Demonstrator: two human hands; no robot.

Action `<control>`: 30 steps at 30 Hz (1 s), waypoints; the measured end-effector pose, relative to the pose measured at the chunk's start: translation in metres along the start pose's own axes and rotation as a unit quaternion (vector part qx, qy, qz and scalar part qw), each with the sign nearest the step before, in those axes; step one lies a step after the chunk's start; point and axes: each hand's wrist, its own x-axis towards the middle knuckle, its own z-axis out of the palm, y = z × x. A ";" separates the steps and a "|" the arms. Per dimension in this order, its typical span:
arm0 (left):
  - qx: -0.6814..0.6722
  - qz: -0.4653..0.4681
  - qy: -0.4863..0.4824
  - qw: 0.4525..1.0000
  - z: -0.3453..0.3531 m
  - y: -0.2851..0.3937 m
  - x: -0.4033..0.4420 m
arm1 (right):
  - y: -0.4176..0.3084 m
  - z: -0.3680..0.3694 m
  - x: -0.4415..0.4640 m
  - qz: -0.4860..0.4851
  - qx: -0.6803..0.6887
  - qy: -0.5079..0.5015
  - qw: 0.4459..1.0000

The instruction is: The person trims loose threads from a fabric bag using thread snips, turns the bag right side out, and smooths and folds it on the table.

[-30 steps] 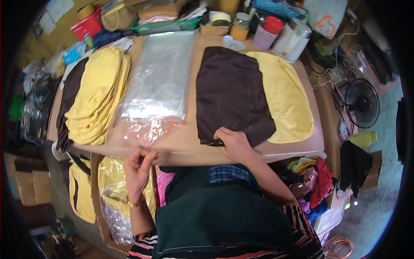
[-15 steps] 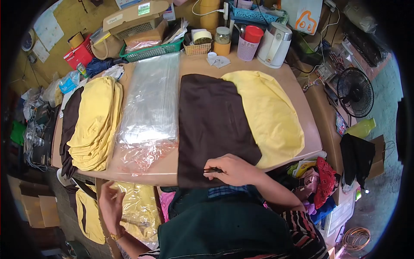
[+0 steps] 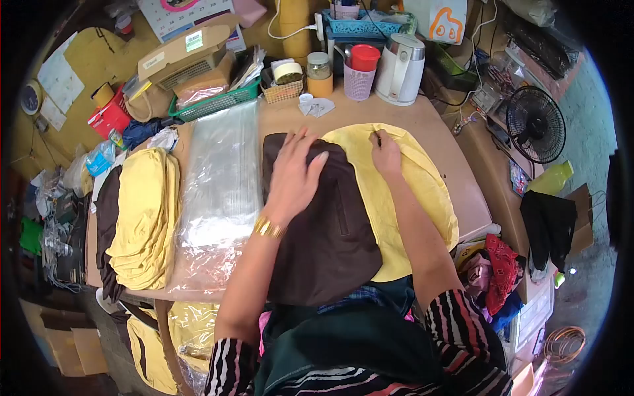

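On the table in front of me lies a cloth piece, half dark brown (image 3: 323,244) and half yellow (image 3: 422,204), with a straight slit or seam in the brown half. My left hand (image 3: 297,168) rests over the upper brown part, fingers spread and holding nothing. At the upper edge of the yellow half is my right hand (image 3: 387,155), closed around a small black tool that looks like thread snips (image 3: 376,136). Its fingers mostly hide the tool.
Left of the cloth lie clear plastic bags (image 3: 221,158) and a stack of folded yellow and brown cloths (image 3: 145,221). Along the back stand a green basket (image 3: 214,100), a jar (image 3: 319,76), a pink cup (image 3: 360,80) and a white kettle (image 3: 400,69). A black fan (image 3: 536,125) is at right.
My left hand has come up from below the table edge onto the brown cloth. My right hand, still closed, has moved from the lower brown part to the yellow top edge.
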 end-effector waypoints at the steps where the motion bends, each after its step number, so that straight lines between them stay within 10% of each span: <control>1: 0.039 0.019 -0.010 0.999 0.025 -0.015 0.012 | 0.001 0.001 -0.002 -0.024 0.008 -0.003 1.000; 5: 0.250 0.023 -0.101 0.963 0.079 -0.088 0.025 | 0.005 -0.004 0.003 0.032 0.070 -0.039 0.996; 13: 0.225 -0.221 -0.515 0.797 -0.093 -0.106 0.093 | 0.005 -0.004 0.006 0.040 0.059 -0.057 0.996; 14: 0.280 -0.111 -0.442 0.845 -0.125 -0.152 0.084 | 0.007 -0.002 0.004 0.030 0.047 -0.059 0.997; 15: 0.255 -0.215 -0.483 0.810 -0.158 -0.170 0.090 | 0.008 0.000 0.002 0.029 0.051 -0.065 0.996; 16: 0.517 -0.183 -0.470 0.692 -0.193 -0.220 0.080 | 0.007 0.002 0.000 0.009 0.006 -0.078 0.997; 18: 0.630 -0.270 -0.160 0.710 -0.243 -0.211 0.053 | 0.002 0.002 0.005 -0.022 -0.036 -0.095 0.995; 20: 0.576 -0.314 -0.164 0.737 -0.261 -0.163 0.042 | -0.014 -0.010 0.026 -0.006 -0.048 -0.289 0.956; 27: 0.419 -0.185 -0.235 0.857 -0.197 -0.103 0.011 | -0.089 0.068 0.088 -0.111 0.008 -0.297 0.948; 30: 0.384 -0.149 -0.236 0.880 -0.177 -0.093 0.006 | -0.121 0.088 0.069 -0.167 -0.211 -0.233 0.935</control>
